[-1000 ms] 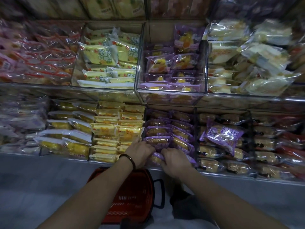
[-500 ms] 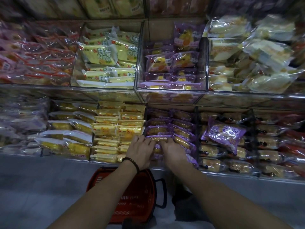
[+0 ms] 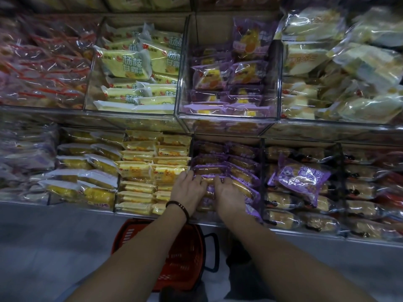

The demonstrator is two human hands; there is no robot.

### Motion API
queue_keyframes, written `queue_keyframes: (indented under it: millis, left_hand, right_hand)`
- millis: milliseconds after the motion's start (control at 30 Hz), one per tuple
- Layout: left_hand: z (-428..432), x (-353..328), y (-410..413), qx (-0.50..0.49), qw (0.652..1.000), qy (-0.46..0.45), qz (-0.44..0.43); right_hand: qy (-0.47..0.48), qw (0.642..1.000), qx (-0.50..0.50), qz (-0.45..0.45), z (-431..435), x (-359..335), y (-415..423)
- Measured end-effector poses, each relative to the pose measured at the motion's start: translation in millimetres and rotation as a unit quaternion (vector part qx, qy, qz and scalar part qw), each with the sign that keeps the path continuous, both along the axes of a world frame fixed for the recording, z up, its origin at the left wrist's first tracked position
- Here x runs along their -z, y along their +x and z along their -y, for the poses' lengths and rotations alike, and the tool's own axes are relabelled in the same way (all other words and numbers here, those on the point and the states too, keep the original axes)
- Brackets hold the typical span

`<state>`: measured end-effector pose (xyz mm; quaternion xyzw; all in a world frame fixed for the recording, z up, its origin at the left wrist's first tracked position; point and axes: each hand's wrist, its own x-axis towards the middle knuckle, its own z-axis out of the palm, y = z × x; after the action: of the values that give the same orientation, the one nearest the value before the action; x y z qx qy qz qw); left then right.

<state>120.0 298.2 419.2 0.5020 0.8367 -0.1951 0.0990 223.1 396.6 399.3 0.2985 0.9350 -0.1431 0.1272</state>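
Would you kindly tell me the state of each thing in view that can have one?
Left hand, lying on the purple packets, grip unclear.
Right hand, lying on the same packets, grip unclear.
Purple packets, sealed, stacked in rows in their bin.
Loose purple packet, sealed, lying tilted atop the neighbouring bin's rows.
Red basket, standing below the shelf, handle down.

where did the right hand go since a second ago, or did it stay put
Yes. The right hand has moved deeper over the purple packs, farther from the shelf front edge.
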Motion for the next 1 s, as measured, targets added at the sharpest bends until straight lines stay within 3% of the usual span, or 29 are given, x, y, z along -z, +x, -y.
queue_keyframes:
  millis: [133, 400, 600, 833, 1000]
  left_hand:
    - [-5.5, 0.8, 3.1, -0.007, 1.0, 0.002, -0.003]
    - [8.5, 6.0, 9.1, -0.021, 1.0, 0.005, -0.007]
    - [-5.4, -6.3, 17.5, -0.042, 0.998, -0.044, -0.022]
    - [-1.1, -14.6, 46.7, -0.082, 0.988, 0.093, 0.09]
    - [-2.0, -6.2, 75.1, -0.139, 0.968, 0.059, 0.201]
  right_hand:
    - [-0.004, 1.0, 0.002, -0.008, 1.9, 7.7, 3.3]
    - [-0.02, 0.992, -0.114, -0.046, -17.3, -4.2, 28.8]
    - [0.087, 0.99, -0.108, -0.031, -43.2, -10.4, 85.2]
    - [0.116, 0.986, -0.119, 0.023, -36.0, -6.9, 100.1]
    - [0.121, 0.984, -0.122, 0.036, -40.7, -4.5, 90.6]
